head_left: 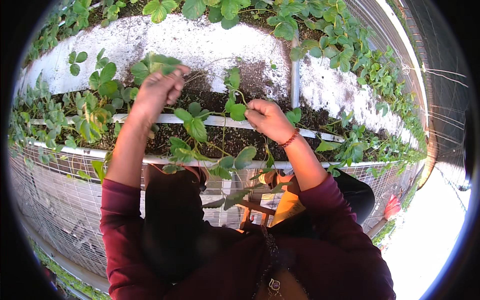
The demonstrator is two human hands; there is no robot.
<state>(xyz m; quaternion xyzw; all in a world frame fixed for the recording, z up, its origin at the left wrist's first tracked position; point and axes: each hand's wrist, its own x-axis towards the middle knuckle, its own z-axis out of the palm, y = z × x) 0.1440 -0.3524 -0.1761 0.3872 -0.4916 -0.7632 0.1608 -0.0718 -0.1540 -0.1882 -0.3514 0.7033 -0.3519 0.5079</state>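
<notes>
Above the planting trough, my left hand (162,90) is closed, its fingers curled round a strawberry runner. Blurred green leaves (162,62) show just beyond its knuckles, and thin pale stems (200,72) trail off to the right from it. My right hand (270,119), with a beaded bracelet at the wrist, pinches a thin strawberry runner beside a small round leaf (237,112); the fingertips partly hide the stem. Between the hands a strawberry plant (196,127) grows in dark soil, and its leafy runners (220,170) hang over the near rim.
The trough's white rail (220,120) runs across in front of me, with wire mesh (60,185) below it. Strawberry plants (100,120) crowd the left. Beyond lies a soil-spotted white surface (210,40) with a grey upright pipe (295,70). Between my legs stands a yellow object (288,207).
</notes>
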